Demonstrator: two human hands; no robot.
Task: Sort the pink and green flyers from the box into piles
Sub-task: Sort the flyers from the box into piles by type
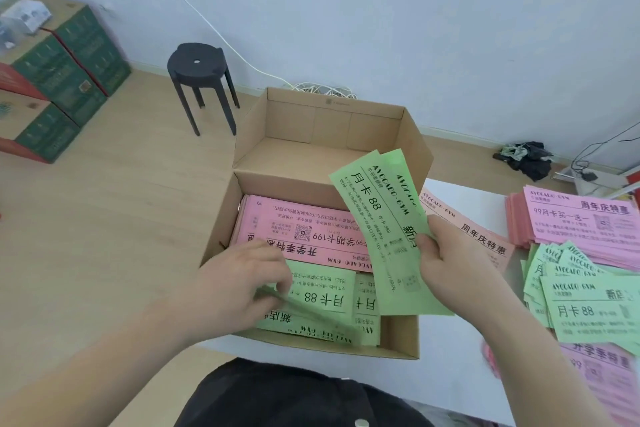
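A: Where are the green flyers [381,229]?
B: Fanned in the right hand [446,253], pinched near their right edge between thumb and fingers, above the right wall of the box [221,218].
A: And the left hand [242,277]?
B: Down in the box, fingers curled on the green stack [322,295] at the near edge. Blur hides whether it grips a sheet. Pink flyers [294,222] lie just behind.
A: Around it?
B: A pink pile [581,222] and a green pile [588,305] at the right edge of the table [450,374], and a black stool [197,62] beyond the box.
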